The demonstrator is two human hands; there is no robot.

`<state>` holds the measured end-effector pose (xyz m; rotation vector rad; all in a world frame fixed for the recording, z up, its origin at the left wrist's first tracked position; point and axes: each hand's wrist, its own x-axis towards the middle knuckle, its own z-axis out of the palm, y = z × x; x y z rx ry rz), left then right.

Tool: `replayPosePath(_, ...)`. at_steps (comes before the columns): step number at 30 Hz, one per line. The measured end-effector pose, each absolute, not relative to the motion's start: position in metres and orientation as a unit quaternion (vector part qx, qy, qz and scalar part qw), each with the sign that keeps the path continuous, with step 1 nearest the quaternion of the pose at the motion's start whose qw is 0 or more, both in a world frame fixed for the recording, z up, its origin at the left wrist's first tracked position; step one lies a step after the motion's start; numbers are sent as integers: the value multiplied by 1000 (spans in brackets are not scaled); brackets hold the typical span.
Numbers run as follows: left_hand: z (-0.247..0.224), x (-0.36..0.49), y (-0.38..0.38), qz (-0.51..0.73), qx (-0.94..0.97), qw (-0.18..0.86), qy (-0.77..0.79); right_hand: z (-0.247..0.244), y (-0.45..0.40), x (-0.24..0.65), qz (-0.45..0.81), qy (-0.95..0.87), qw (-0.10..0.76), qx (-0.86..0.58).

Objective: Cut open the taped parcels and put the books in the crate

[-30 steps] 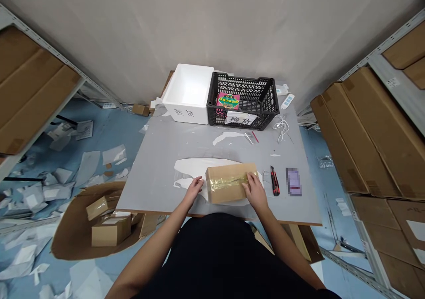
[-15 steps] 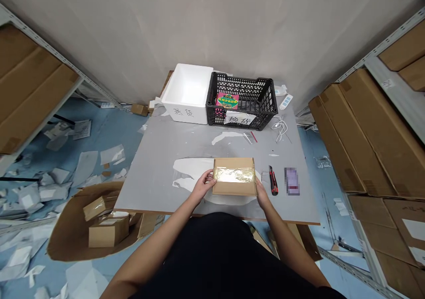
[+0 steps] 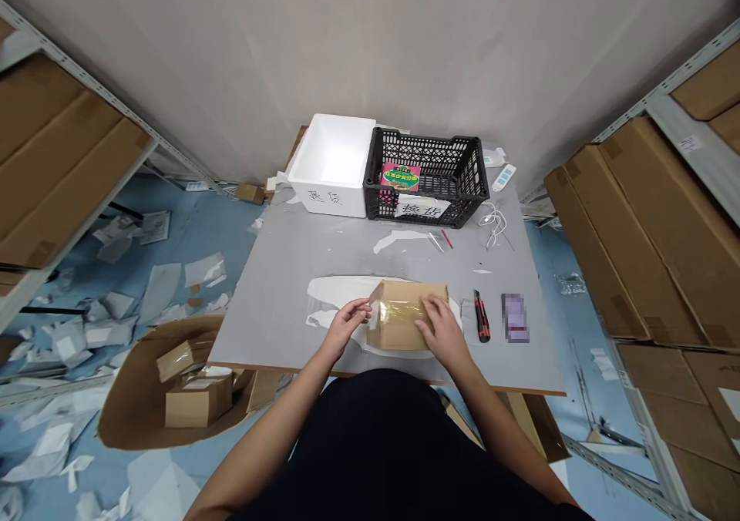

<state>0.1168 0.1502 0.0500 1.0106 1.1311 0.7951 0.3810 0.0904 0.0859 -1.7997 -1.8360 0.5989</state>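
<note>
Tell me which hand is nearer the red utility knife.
Right hand, on the cardboard box, left of the red utility knife. Left hand, farther, at the box's opposite side.

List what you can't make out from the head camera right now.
Head view:
The flat item beside the knife is pixelated, so it can't be identified.
The right hand covers part of the box's taped top.
The box's underside is hidden by the box itself.
The small print on the card in the crate is too small to read.

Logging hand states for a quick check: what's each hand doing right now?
Left hand: open, fingers curled beside the taped cardboard box.
Right hand: holding the box from above.
</note>
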Motion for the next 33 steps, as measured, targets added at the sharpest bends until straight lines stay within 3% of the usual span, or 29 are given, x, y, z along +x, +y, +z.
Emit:
replayPosePath(4,32,116,150,330,440,644,531,63,77,431,198,-588,256,-742)
replayPosePath(7,13,120,146,280,435,644,564,42,68,480,229,-512,308,-768)
replayPosePath(11,-5,139,132,216,456,692,516,12,57,510,344,-382,407,-755)
replayPosePath(16,-2,153,123,244,493,667,503,-26,58,473,482,-315,419,-702)
replayPosePath(20,3,140,124,265,490,634,537,-47,70,451,401,-351,417,-737)
replayPosePath(25,-1,135,121,257,474,615,575,-62,69,491,271,-331,415,-803)
replayPosePath(30,2,146,116,251,472,587,607,-75,56,534,192,-298,286,-890)
replayPosePath(33,9,149,115,248,465,585,616,-82,56,543,209,-271,272,-899)
